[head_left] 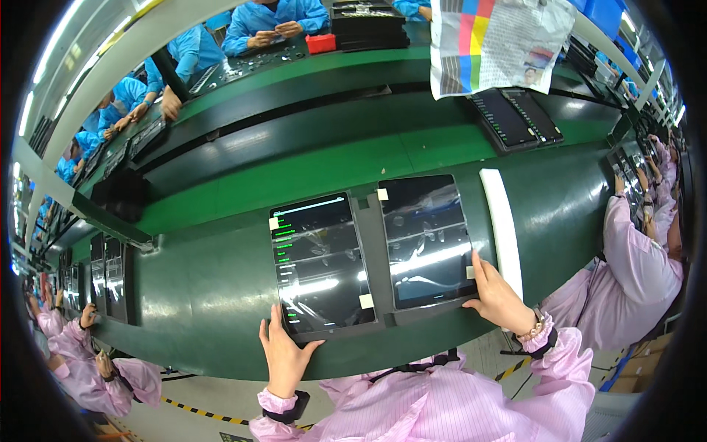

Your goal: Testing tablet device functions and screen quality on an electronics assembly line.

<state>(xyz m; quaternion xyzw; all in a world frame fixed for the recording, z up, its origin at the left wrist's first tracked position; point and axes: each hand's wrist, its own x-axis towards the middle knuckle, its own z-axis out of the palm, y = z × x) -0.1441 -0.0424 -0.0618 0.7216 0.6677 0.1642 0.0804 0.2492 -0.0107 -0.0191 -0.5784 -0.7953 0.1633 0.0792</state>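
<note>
Both hands rest on tablets lying flat on the green surface (pixel 221 287): the left hand (pixel 283 357) grips the near left corner of the lit tablet (pixel 320 261), fingers stretched along its edge and thumb on the lower rim, while the right hand (pixel 497 295) pinches the near right corner of the dark tablet (pixel 427 239). The two tablets lie side by side on a grey tray (pixel 372 258), just ahead of the hands. Beside the right hand runs a white foam strip (pixel 502 228). Farther out, two more tablets (pixel 515 118) sit under a hanging printed sheet (pixel 497 44). Beyond the dark conveyor belt (pixel 294 136), workers in blue coats (pixel 272 22) sit opposite; pink-coated workers (pixel 633 265) flank either side.
</note>
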